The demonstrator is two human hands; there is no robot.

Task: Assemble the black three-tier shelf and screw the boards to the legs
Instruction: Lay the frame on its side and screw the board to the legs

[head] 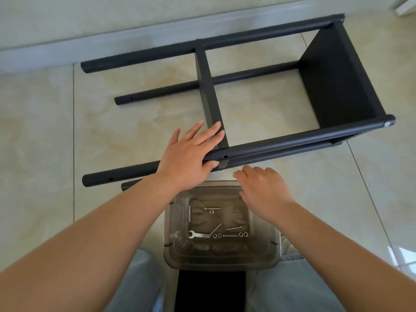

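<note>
On the tiled floor the shelf (247, 86) lies on its side. Your left hand (191, 154), fingers spread, steadies the middle board (209, 86) at the near leg (292, 140). Your right hand (263, 190), fingers loosely curled and holding nothing, hovers above the tray (173, 251); I judge the next move needs a bolt (233, 228).

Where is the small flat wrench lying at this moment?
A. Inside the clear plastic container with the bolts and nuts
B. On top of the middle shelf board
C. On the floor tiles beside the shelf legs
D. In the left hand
A: the wrench lies on the bottom of the clear container, beside loose bolts and nuts.
</note>
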